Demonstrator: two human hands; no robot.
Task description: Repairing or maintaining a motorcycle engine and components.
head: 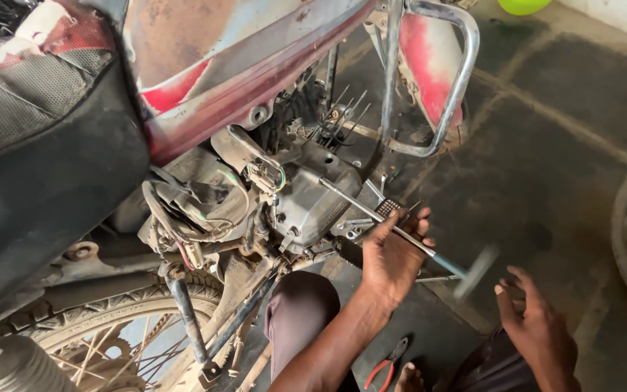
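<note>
Gripping slim steel T-wrench, left hand, ribbed engine

The floor is dark, stained concrete crossed by paler joint lines. Beyond it, at the top right, runs a strip of pale wall, with a bright green round object just beside it. Daylight falls soft and even.

Faded red motorcycle panels, grey engine cover, seemingly red-handled pliers.

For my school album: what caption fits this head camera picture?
A left hand steadies a long T-handle wrench on a motorbike engine.
</note>
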